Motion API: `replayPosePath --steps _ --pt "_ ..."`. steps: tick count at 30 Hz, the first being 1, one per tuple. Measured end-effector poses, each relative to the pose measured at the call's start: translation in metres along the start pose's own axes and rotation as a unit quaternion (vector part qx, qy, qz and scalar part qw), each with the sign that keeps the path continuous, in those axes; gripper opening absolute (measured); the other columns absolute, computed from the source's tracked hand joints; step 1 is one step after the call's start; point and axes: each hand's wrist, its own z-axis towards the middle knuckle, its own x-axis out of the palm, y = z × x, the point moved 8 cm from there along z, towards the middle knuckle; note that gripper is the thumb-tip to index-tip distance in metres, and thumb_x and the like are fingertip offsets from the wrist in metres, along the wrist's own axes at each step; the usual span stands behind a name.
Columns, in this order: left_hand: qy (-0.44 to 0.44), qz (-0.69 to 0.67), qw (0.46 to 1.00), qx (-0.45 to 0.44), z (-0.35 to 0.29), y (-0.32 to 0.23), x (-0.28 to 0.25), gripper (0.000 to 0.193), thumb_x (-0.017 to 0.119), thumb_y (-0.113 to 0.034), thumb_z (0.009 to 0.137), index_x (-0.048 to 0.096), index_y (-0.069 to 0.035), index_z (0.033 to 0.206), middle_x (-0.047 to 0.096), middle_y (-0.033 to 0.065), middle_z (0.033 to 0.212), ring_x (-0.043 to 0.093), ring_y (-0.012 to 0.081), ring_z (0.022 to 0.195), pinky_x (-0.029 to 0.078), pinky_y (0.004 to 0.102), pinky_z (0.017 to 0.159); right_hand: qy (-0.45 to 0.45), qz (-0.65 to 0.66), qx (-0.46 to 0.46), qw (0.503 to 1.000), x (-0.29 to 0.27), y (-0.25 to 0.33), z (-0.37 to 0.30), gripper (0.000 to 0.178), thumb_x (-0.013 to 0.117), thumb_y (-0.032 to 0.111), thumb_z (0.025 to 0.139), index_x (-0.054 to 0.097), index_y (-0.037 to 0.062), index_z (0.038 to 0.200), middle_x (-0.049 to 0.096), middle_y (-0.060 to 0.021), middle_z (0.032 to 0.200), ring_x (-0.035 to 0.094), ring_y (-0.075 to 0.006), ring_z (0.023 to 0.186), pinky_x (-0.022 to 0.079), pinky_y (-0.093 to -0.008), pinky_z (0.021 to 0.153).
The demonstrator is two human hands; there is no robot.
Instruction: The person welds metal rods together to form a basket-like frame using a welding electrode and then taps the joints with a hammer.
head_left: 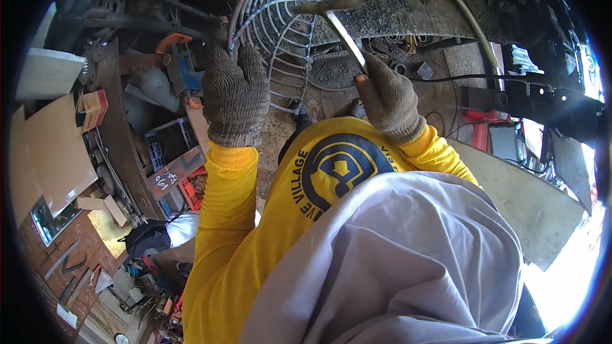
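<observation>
My left hand [236, 92], in a grey-brown knitted glove, is closed on the outer rim of a round wire grille [287, 48]. Curved metal rings crossed by straight ribs make up the grille, which stands tilted at the near edge of the workbench. In my right hand [392, 102], gloved the same way, is the slim metal handle of a hammer [347, 41]. The hammer's long narrow head [328, 5] lies over the right side of the grille; whether it touches the wires I cannot tell. A bare fingertip shows through the right glove.
Dark grit covers the workbench [408, 6] ahead. A bent metal tube [475, 25] lies to the right, with a black cable [472, 78] nearby. An orange-and-blue clamp-like tool [182, 67], a plastic crate [167, 143] and cardboard [54, 153] crowd the left. A pale curved panel [516, 197] stands at right.
</observation>
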Motion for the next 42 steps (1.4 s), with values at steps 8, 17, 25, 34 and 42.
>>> replayPosePath --steps 8,17,25,34,42 --pt "0.021 -0.046 0.996 -0.079 0.001 0.014 0.001 0.047 0.056 -0.018 0.096 0.045 0.006 0.135 0.058 0.0279 0.126 0.06 0.0399 0.116 0.047 0.0414 0.098 0.019 -0.145 -0.063 0.987 0.031 -0.025 0.008 0.045 0.064 0.017 0.09 0.054 0.005 0.132 0.067 -0.0145 0.076 0.067 -0.0333 0.063 0.053 -0.04 0.055" --pt "0.047 -0.069 0.992 -0.096 0.004 0.018 0.011 0.047 0.055 -0.015 0.095 0.043 0.006 0.135 0.056 0.0286 0.129 0.057 0.0419 0.118 0.046 0.0424 0.1 -0.009 -0.149 -0.035 0.988 0.024 -0.035 0.017 0.041 0.062 0.02 0.092 0.056 0.006 0.13 0.068 -0.0161 0.081 0.068 -0.0352 0.069 0.053 -0.042 0.059" --pt "0.06 -0.026 0.994 -0.088 0.003 -0.002 0.008 0.046 0.053 -0.017 0.096 0.043 0.002 0.137 0.057 0.028 0.127 0.061 0.0418 0.113 0.05 0.0427 0.094 -0.018 -0.1 0.027 0.994 0.015 -0.047 0.01 0.041 0.064 0.02 0.091 0.058 0.0099 0.13 0.068 -0.0184 0.084 0.069 -0.0367 0.074 0.054 -0.0423 0.063" --pt "0.037 -0.031 0.999 -0.024 0.004 -0.009 0.007 0.047 0.052 -0.021 0.097 0.044 0.0 0.138 0.061 0.0262 0.124 0.063 0.0413 0.11 0.051 0.0432 0.092 -0.031 0.054 0.067 0.996 -0.001 -0.046 0.005 0.037 0.061 0.018 0.093 0.059 0.0041 0.127 0.068 -0.0185 0.086 0.071 -0.0328 0.079 0.053 -0.038 0.069" --pt "-0.001 -0.07 0.997 -0.013 -0.003 0.004 0.006 0.042 0.055 -0.019 0.097 0.049 0.004 0.132 0.062 0.0256 0.119 0.062 0.0396 0.111 0.048 0.0406 0.093 -0.075 0.026 -0.05 0.996 -0.01 -0.008 -0.003 0.035 0.062 0.02 0.093 0.06 0.0017 0.123 0.066 -0.0157 0.075 0.068 -0.0324 0.066 0.052 -0.0382 0.06"
